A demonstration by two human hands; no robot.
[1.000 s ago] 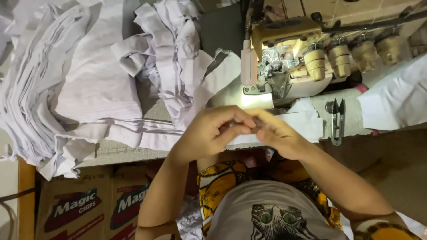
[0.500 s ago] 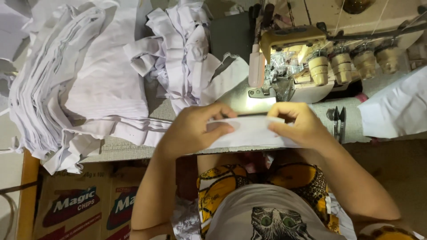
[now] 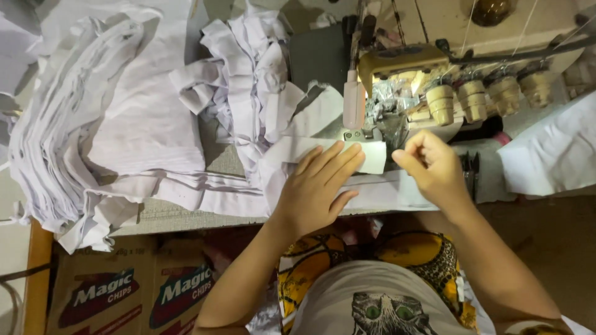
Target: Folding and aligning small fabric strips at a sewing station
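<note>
Centrally, left hand (image 3: 318, 189) is lying flat, open, pressing white fabric strip (image 3: 372, 156) beside sewing machine (image 3: 410, 87); right hand (image 3: 434, 164) is pinching, contents indiscernible.

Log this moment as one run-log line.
left hand: flat on white fabric strip | right hand: pinched, beside sewing machine | fabric stack: left

Pretty dim and warm overall, with a bright spot from the lamp at the sewing machine (image 3: 397, 93) lighting the white strip (image 3: 372, 158). Soft shadows under the cloth pile (image 3: 112, 136); edges look slightly curved and soft.
</note>
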